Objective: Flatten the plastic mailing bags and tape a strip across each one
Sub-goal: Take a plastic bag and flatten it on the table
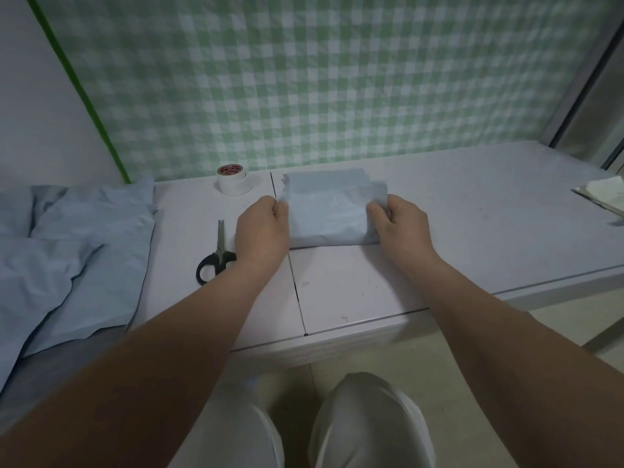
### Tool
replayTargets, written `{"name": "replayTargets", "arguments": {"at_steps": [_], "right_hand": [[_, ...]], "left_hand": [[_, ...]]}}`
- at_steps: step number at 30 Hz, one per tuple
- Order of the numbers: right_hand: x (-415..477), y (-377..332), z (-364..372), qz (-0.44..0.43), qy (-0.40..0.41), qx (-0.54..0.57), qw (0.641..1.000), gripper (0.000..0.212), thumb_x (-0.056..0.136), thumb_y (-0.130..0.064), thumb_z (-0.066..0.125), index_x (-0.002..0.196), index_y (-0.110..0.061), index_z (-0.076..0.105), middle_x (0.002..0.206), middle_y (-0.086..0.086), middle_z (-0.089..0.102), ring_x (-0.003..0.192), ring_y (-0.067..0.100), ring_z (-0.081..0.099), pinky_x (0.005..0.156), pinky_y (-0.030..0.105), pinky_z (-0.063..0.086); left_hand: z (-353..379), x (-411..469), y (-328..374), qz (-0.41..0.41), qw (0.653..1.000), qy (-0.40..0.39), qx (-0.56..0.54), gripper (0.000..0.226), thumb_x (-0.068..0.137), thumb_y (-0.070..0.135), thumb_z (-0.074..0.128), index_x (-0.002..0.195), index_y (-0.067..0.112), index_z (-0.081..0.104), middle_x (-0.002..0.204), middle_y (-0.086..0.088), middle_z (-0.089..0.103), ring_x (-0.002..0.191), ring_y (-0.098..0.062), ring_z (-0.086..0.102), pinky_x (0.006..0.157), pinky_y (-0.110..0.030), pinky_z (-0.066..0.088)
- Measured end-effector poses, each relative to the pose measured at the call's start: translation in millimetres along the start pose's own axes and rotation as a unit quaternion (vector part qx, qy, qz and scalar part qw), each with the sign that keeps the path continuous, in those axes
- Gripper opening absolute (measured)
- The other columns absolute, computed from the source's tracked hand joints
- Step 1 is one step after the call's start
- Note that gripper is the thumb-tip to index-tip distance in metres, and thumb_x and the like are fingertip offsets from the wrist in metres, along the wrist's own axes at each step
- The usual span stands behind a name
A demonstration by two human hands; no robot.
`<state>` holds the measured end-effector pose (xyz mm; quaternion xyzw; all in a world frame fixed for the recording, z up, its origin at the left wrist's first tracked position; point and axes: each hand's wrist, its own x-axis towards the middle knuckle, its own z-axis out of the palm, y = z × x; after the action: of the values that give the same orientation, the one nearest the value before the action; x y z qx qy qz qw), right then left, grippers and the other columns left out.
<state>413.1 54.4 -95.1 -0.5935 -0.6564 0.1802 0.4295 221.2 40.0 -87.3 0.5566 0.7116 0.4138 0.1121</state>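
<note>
On the middle of the surface [472, 224] the pale blue mailing bag [332, 211] lay folded and flat. I noted my left hand [261, 228] pinching its left edge and my right hand [401, 224] gripping its right edge, fingers [376, 211] curled on the plastic. The tape roll [233, 180] stood near its far left corner. The scissors [216, 255] lay beside my left wrist. More blue bags [77, 251] were heaped at far left.

pale blue mailing bag [332, 214] lies folded, seemingly flat.
</note>
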Motion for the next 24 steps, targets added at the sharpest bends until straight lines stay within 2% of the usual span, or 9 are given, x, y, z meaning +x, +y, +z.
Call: {"name": "replayTargets", "arguments": {"at_steps": [2,4,7,10,14,16,19,21,24], "right_hand": [[-1.3,-0.3,2.5,0.002,-0.004,-0.051,0.999,0.034,0.096,-0.025,0.043,0.066,-0.009,0.041,0.059,-0.001,0.042,0.060,0.019,0.040,0.053,0.031,0.029],[-3.9,-0.5,4.4,0.012,-0.001,-0.101,0.995,0.034,0.096,-0.025,0.041,0.066,-0.008,0.043,0.059,-0.001,0.042,0.062,0.022,0.041,0.054,0.037,0.026],[-10.9,1.5,5.4,0.013,0.009,-0.177,0.984,0.036,0.096,-0.023,0.039,0.062,-0.012,0.036,0.059,-0.001,0.040,0.065,0.027,0.042,0.058,0.034,0.026],[-17.5,2.6,3.4,0.013,0.003,-0.224,0.974,0.033,0.096,-0.022,0.038,0.064,-0.013,0.038,0.062,0.000,0.041,0.069,0.029,0.044,0.062,0.033,0.027],[-23.2,1.0,0.2,0.029,0.003,-0.263,0.964,0.036,0.095,-0.022,0.040,0.061,-0.016,0.030,0.060,-0.003,0.035,0.069,0.027,0.038,0.064,0.032,0.023],[-24.1,0.0,0.7,0.039,0.006,-0.271,0.962,0.035,0.095,-0.022,0.041,0.061,-0.018,0.029,0.063,-0.002,0.037,0.070,0.027,0.038,0.065,0.032,0.024],[-23.9,-1.2,2.1,0.040,0.010,-0.277,0.960,0.031,0.094,-0.022,0.041,0.065,-0.016,0.034,0.069,0.001,0.043,0.071,0.026,0.039,0.066,0.033,0.025],[-23.6,-1.3,2.4,0.041,0.011,-0.275,0.961,0.027,0.094,-0.022,0.041,0.068,-0.016,0.037,0.070,0.001,0.044,0.072,0.026,0.039,0.067,0.033,0.025],[-24.2,-1.6,1.6,0.051,0.011,-0.269,0.962,0.033,0.093,-0.021,0.042,0.062,-0.018,0.031,0.064,-0.002,0.040,0.071,0.026,0.039,0.066,0.032,0.025]], "left_hand": [[2.8,-2.4,-4.6,0.005,0.999,0.004,0.039,0.042,0.100,0.022,0.037,0.061,0.015,0.026,0.061,0.001,0.036,0.066,-0.022,0.036,0.057,-0.032,0.014],[3.6,-6.7,-7.1,0.020,0.997,0.008,0.069,0.039,0.100,0.024,0.036,0.063,0.015,0.028,0.063,0.001,0.038,0.070,-0.024,0.040,0.060,-0.033,0.022],[3.0,-11.7,-7.0,0.040,0.993,0.002,0.114,0.028,0.101,0.024,0.032,0.076,0.011,0.036,0.072,-0.004,0.045,0.073,-0.027,0.042,0.061,-0.034,0.028],[2.5,-15.8,-9.0,0.070,0.983,-0.017,0.171,0.020,0.101,0.024,0.031,0.088,0.011,0.038,0.074,-0.004,0.045,0.073,-0.027,0.042,0.060,-0.034,0.029],[4.1,-18.3,-13.4,0.087,0.969,-0.046,0.227,0.019,0.100,0.022,0.035,0.084,0.011,0.038,0.066,0.004,0.035,0.071,-0.025,0.042,0.053,-0.032,0.021],[3.8,-17.2,-13.8,0.081,0.970,-0.046,0.223,0.017,0.099,0.019,0.037,0.084,0.011,0.040,0.066,0.003,0.036,0.072,-0.023,0.041,0.052,-0.032,0.020],[4.4,-14.3,-15.1,0.102,0.985,-0.041,0.134,0.004,0.093,0.010,0.045,0.089,0.012,0.045,0.078,-0.005,0.052,0.076,-0.025,0.048,0.061,-0.036,0.035],[3.4,-14.5,-12.5,0.105,0.991,-0.048,0.065,0.015,0.089,0.002,0.047,0.095,0.013,0.041,0.080,-0.009,0.058,0.076,-0.029,0.054,0.066,-0.043,0.045],[0.7,-16.0,-10.5,0.098,0.994,-0.044,0.037,0.018,0.088,-0.002,0.045,0.093,0.012,0.036,0.077,-0.012,0.058,0.070,-0.030,0.053,0.065,-0.045,0.045]]}}
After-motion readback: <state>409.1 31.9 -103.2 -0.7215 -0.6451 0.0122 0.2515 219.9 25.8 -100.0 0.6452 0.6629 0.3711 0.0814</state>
